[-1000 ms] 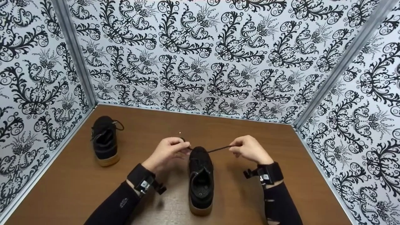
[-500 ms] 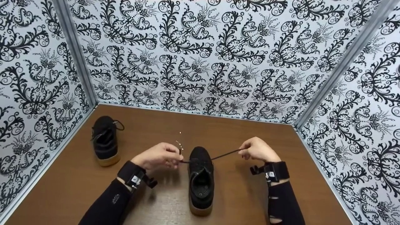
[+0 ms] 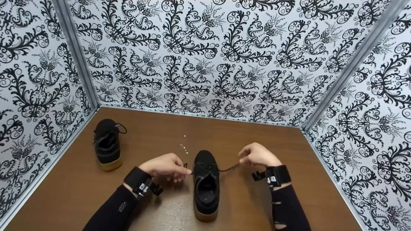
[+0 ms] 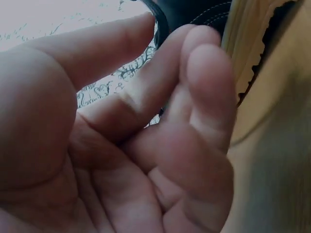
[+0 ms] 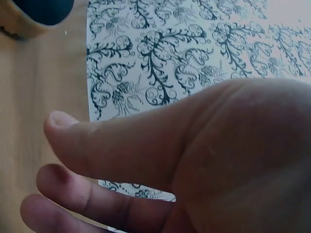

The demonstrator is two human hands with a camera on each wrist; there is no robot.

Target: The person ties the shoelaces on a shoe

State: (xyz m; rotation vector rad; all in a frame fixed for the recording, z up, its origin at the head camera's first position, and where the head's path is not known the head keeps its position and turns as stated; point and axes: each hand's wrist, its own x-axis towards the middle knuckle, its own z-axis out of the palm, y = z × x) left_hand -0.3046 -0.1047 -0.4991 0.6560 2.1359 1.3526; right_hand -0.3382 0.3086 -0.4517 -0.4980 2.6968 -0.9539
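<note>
Three patterned walls (image 3: 205,64) close in the brown table (image 3: 154,131) where I work, and the near black shoe (image 3: 207,186) sits upright on it between my hands, toe pointing away from me. The far black shoe (image 3: 108,144), its mate, stands well apart, toward the table's left edge. My left hand (image 3: 165,165), just beside the near shoe, pinches the lace (image 3: 230,168) between thumb and fingers; my right hand (image 3: 258,154), farther out on the other side, grasps it at the fingertips, though my right wrist view doesn't show the lace itself. The right stretch dips a little, so it looks slightly slack. To handle this well, I think I should match the tension on both sides, pull outward without lifting the shoe, and keep the lace flat and centred; how it crosses on top is too dark to tell. Counting down by size: three walls, one table, two shoes, two hands, two wrist cameras (image 3: 141,186), one lace stretch on each side of the near shoe, one lace loop (image 3: 126,130) sticking out from the far one, and several bright specks (image 3: 185,149) too small to count surely.
</note>
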